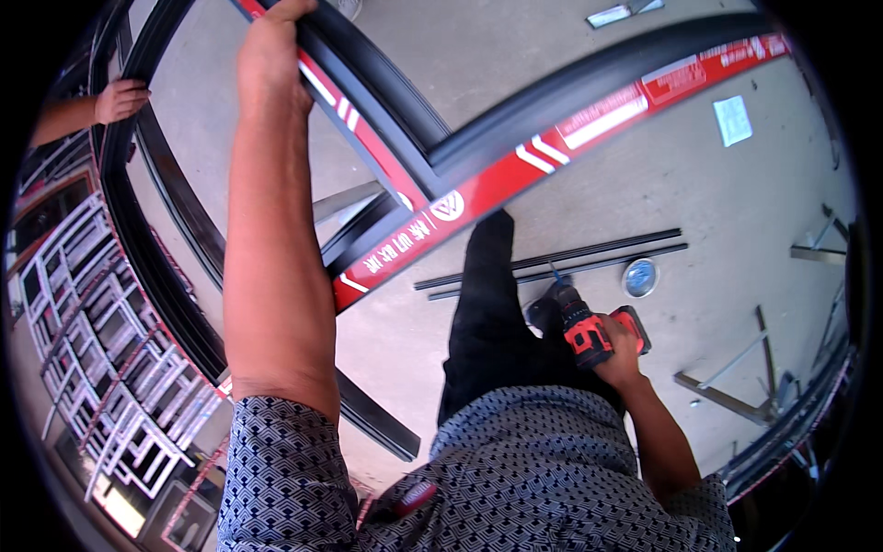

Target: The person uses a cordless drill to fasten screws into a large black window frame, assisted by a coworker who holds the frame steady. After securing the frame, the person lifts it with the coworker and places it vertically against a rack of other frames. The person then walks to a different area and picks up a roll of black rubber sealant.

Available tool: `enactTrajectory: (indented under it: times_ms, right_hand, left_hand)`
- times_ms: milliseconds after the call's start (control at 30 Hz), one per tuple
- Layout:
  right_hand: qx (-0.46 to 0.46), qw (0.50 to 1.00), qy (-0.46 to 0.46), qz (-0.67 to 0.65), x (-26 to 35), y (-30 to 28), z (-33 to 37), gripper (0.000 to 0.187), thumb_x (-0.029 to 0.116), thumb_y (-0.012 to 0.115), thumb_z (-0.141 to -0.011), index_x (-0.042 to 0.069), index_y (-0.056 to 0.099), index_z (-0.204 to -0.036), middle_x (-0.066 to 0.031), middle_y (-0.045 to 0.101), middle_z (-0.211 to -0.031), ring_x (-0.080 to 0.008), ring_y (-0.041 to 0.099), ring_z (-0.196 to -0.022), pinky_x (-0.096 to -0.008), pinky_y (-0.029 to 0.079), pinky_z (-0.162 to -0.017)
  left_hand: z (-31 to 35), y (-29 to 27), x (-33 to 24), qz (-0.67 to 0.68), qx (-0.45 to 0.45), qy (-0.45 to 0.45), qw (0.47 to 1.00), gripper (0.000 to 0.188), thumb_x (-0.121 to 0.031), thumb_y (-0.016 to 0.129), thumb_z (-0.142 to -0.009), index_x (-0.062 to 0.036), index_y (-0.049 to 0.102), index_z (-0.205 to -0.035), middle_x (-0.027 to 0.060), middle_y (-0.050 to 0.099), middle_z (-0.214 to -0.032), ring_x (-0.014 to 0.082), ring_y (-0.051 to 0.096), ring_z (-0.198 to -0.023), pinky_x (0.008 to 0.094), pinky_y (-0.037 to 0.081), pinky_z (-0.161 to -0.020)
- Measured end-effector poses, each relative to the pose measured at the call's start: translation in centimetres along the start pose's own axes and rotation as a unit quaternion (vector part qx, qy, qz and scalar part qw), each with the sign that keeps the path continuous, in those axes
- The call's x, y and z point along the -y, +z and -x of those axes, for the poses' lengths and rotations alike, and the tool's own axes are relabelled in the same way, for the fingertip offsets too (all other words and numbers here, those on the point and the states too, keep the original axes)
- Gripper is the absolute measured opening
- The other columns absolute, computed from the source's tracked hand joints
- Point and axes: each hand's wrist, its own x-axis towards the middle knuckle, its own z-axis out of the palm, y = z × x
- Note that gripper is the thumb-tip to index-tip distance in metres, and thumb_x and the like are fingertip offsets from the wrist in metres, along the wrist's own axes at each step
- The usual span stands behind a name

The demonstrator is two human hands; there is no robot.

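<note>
Raised in front of me is a black window frame whose outer edge wears a strip of red protective film. My left hand is closed around its crossbar near the top of the view; the fingertips are partly cut off. Low at my right side, my right hand grips a red and black cordless drill by its handle. The drill's bit points forward, away from my body, apart from the frame. At the far left another person's hand rests on a black profile.
Two thin black strips lie on the grey floor beside a round tin with blue contents. Paper lies farther right. Metal stands are at the right. Stacked frames fill the left.
</note>
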Motion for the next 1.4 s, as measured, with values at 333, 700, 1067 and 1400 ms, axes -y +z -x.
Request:
enactTrajectory:
  times_ms: [333, 700, 1067, 1400]
  right_hand:
    - [0.012, 0.982, 0.182, 0.051, 2.4, -6.1, -2.0, 0.043, 0.018, 0.076, -0.082, 0.011, 0.067, -0.123, -0.0213, 0.074, -0.097, -0.0396, 0.073, -0.095, -0.0449, 0.055, -0.083]
    - [-0.079, 0.967, 0.237, -0.055, -0.2, -8.6, -7.3, 0.026, 0.015, 0.08, -0.085, 0.003, 0.072, -0.106, -0.0057, 0.075, -0.09, -0.0156, 0.07, -0.08, -0.0341, 0.056, -0.074]
    - [-0.014, 0.984, 0.178, 0.013, -0.3, -11.8, -15.2, 0.035, 0.028, 0.081, -0.085, 0.003, 0.072, -0.109, -0.0138, 0.077, -0.101, -0.0236, 0.075, -0.094, -0.0373, 0.057, -0.083]
    - [0.027, 0.991, 0.128, -0.017, -3.6, -14.0, -21.0, 0.03, 0.016, 0.082, -0.084, 0.004, 0.073, -0.11, -0.0117, 0.077, -0.108, -0.0239, 0.074, -0.102, -0.0359, 0.057, -0.088]
  left_hand:
    - [4.8, 3.4, -0.4, 0.029, -0.067, -0.036, 0.997, 0.043, -0.02, 0.072, -0.091, 0.0086, 0.059, -0.119, 0.0156, 0.07, -0.106, 0.022, 0.071, -0.09, 0.0351, 0.06, -0.079]
    - [18.4, 1.6, -0.6, -0.242, 0.103, -0.122, 0.957, 0.082, -0.052, 0.078, -0.087, 0.0132, 0.058, -0.131, 0.0243, 0.067, -0.119, 0.0301, 0.068, -0.108, 0.0376, 0.052, -0.096]
    - [24.4, 3.5, -1.6, -0.35, 0.052, -0.039, 0.935, 0.029, -0.018, 0.086, -0.085, 0.0003, 0.068, -0.099, 0.0108, 0.069, -0.102, 0.0207, 0.068, -0.088, 0.0309, 0.054, -0.08]
    - [25.9, 1.1, 1.5, -0.442, -0.053, 0.09, 0.891, 0.018, -0.016, 0.073, -0.094, -0.003, 0.069, -0.083, 0.0109, 0.07, -0.086, 0.03, 0.067, -0.076, 0.0362, 0.053, -0.067]
